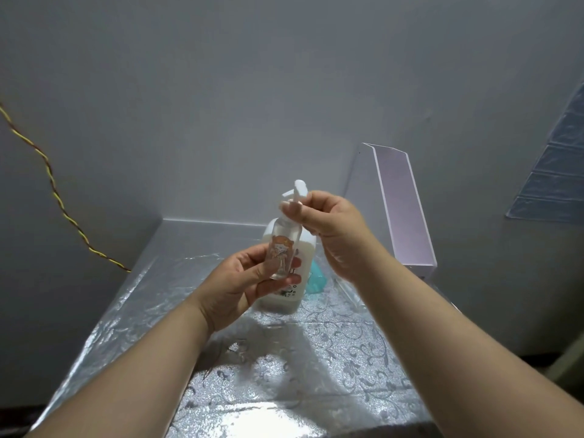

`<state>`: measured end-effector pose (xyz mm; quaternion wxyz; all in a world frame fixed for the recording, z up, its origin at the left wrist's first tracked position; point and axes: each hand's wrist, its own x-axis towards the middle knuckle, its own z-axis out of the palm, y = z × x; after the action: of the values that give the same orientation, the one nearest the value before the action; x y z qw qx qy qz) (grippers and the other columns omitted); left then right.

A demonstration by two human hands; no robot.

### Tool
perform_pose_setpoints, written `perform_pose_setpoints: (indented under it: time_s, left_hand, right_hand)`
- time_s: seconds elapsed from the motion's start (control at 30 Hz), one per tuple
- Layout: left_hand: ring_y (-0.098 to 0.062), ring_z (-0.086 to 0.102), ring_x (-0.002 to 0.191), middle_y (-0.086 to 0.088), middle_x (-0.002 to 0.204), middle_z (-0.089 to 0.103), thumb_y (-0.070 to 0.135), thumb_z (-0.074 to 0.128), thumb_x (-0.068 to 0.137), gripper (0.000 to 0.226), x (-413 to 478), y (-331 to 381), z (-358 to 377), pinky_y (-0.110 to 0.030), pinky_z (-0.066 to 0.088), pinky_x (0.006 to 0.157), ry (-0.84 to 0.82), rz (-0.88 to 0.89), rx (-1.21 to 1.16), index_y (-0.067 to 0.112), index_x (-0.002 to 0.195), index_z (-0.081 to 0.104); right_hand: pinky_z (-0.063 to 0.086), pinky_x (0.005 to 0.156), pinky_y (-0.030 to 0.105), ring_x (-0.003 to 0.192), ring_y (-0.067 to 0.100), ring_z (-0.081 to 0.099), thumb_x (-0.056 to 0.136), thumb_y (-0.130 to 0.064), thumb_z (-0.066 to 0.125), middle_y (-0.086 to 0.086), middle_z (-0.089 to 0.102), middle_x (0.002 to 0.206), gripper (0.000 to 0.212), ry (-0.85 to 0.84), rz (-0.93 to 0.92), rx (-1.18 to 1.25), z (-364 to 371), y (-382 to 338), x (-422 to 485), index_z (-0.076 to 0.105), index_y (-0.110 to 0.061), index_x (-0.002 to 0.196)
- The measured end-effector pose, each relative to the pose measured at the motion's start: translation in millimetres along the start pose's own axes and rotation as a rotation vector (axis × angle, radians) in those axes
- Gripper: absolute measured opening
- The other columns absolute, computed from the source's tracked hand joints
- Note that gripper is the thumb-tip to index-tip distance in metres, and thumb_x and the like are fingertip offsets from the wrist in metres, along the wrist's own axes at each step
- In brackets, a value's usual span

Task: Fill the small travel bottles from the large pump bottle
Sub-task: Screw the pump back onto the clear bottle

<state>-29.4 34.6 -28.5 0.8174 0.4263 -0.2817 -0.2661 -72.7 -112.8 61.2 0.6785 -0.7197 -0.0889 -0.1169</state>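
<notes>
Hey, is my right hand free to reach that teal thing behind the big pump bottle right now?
Probably not yet. Your right hand is pinching the cap on the small clear bottle held by your left hand. The teal thing sits low behind the pump bottle, partly hidden.

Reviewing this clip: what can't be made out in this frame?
- Head view: small clear bottle top and cap, covered by right hand fingers.
- Large pump bottle label, blocked by small bottle and left hand.
- Teal object mostly hidden behind pump bottle; unidentifiable.
</notes>
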Motion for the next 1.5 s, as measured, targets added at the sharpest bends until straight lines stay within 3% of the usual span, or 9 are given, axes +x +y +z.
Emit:
perform_pose_setpoints:
  time_s: [0.2,0.33,0.47,0.6,0.73,1.03,1.2,1.4,1.5]
  left_hand:
    - [-0.03,0.07,0.092,-0.02,0.112,0.069,0.03,0.093,0.053,0.061,0,-1,1,-0.029,0.058,0.079,-0.024,-0.022,0.016,0.006,0.106,0.073]
    - [-0.029,0.071,0.091,-0.019,0.108,0.07,0.03,0.094,0.047,0.062,0,0,1,-0.028,0.058,0.075,-0.005,-0.032,0.013,0.006,0.101,0.075]
    - [-0.029,0.07,0.089,-0.02,0.107,0.07,0.031,0.093,0.049,0.065,2,-5,1,-0.029,0.058,0.077,0.033,-0.011,0.048,0.003,0.105,0.073]
    - [-0.027,0.07,0.091,-0.016,0.105,0.071,0.035,0.093,0.046,0.067,4,-7,1,-0.027,0.057,0.077,0.045,0.009,0.083,0.007,0.103,0.074]
    - [-0.029,0.07,0.098,-0.012,0.109,0.072,0.049,0.091,0.044,0.067,3,-7,3,-0.03,0.057,0.082,0.037,0.029,0.25,0.02,0.102,0.076]
    - [-0.023,0.07,0.076,-0.011,0.091,0.073,0.07,0.074,0.058,0.059,1,-9,-3,-0.026,0.058,0.07,0.038,0.071,0.545,0.028,0.1,0.074]
    - [-0.021,0.07,0.074,-0.011,0.088,0.074,0.072,0.074,0.055,0.064,3,-11,-6,-0.024,0.057,0.069,0.029,0.054,0.592,0.025,0.099,0.072]
    - [-0.021,0.071,0.074,-0.011,0.089,0.073,0.07,0.075,0.055,0.055,3,-12,-8,-0.024,0.057,0.069,0.002,0.035,0.599,0.032,0.096,0.074]
    - [-0.021,0.07,0.074,-0.011,0.089,0.073,0.07,0.074,0.057,0.053,3,-12,-8,-0.025,0.057,0.069,-0.002,0.034,0.597,0.033,0.095,0.075]
  right_hand:
    - [0.043,0.069,0.017,0.064,0.005,0.053,0.073,-0.02,0.076,-0.006,0.059,0.068,0.023,-0.058,-0.001,-0.07,-4,-1,1,0.063,-0.008,0.088]
    - [0.043,0.084,0.028,0.081,0.016,0.055,0.066,-0.022,0.072,0.006,0.063,0.08,0.017,-0.067,-0.009,-0.031,-8,-4,-1,0.07,-0.01,0.078]
    - [0.044,0.065,0.019,0.064,0.012,0.05,0.081,-0.011,0.07,0.003,0.054,0.066,0.015,0.066,-0.044,-0.108,-2,4,0,0.059,-0.01,0.069]
    - [0.041,0.063,0.023,0.066,0.015,0.045,0.081,-0.019,0.071,0.008,0.049,0.068,0.018,0.102,-0.057,-0.198,-1,8,0,0.06,-0.008,0.072]
    - [0.035,0.048,0.006,0.04,-0.005,0.041,0.085,-0.011,0.066,-0.015,0.049,0.041,0.021,0.095,-0.045,-0.228,-14,0,1,0.057,-0.007,0.067]
    - [0.019,0.043,0.022,0.048,0.015,0.025,0.074,-0.038,0.077,0.001,0.028,0.054,0.041,0.3,0.252,-0.788,-59,24,14,0.046,-0.013,0.064]
    - [0.039,0.06,0.027,0.065,0.024,0.047,0.074,-0.046,0.073,0.002,0.041,0.056,0.048,0.289,0.397,-1.12,-74,58,37,0.044,-0.013,0.057]
    - [0.037,0.068,0.03,0.054,0.021,0.045,0.079,-0.061,0.06,0.002,0.043,0.052,0.058,0.284,0.463,-1.176,-76,72,51,0.039,-0.014,0.053]
    - [0.037,0.072,0.031,0.072,0.025,0.049,0.085,-0.063,0.05,0.008,0.048,0.067,0.06,0.271,0.467,-1.205,-82,71,50,0.037,-0.014,0.054]
